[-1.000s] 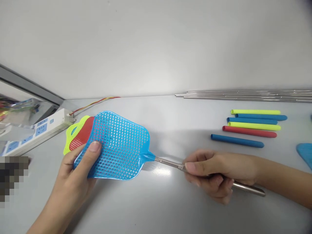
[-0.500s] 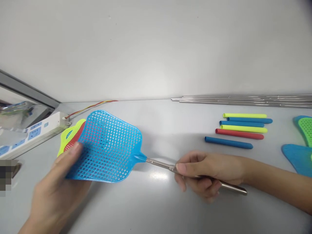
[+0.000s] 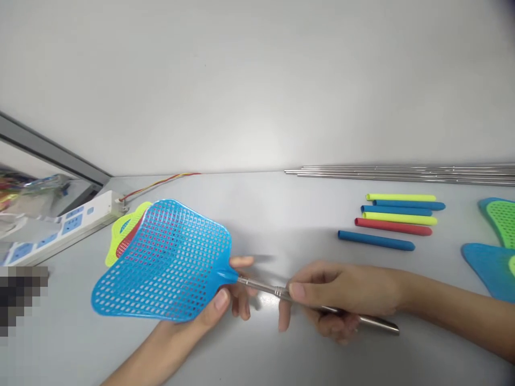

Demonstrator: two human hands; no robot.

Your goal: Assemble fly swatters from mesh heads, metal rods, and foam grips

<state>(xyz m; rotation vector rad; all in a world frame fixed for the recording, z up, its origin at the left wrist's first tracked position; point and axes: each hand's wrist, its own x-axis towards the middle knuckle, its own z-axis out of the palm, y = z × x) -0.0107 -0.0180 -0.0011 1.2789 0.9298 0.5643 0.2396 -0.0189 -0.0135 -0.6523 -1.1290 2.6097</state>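
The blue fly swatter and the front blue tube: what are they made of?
The blue fly swatter head looks like moulded plastic, glossy, with punched mesh. Its handle looks like polished steel, from the bright reflections. The front blue tube has a matte, soft-looking surface: perhaps foam or rubber, I cannot tell which.

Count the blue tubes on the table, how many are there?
3. The top blue tube lies beside the middle blue tube, and the bottom blue tube lies apart, below the red tube.
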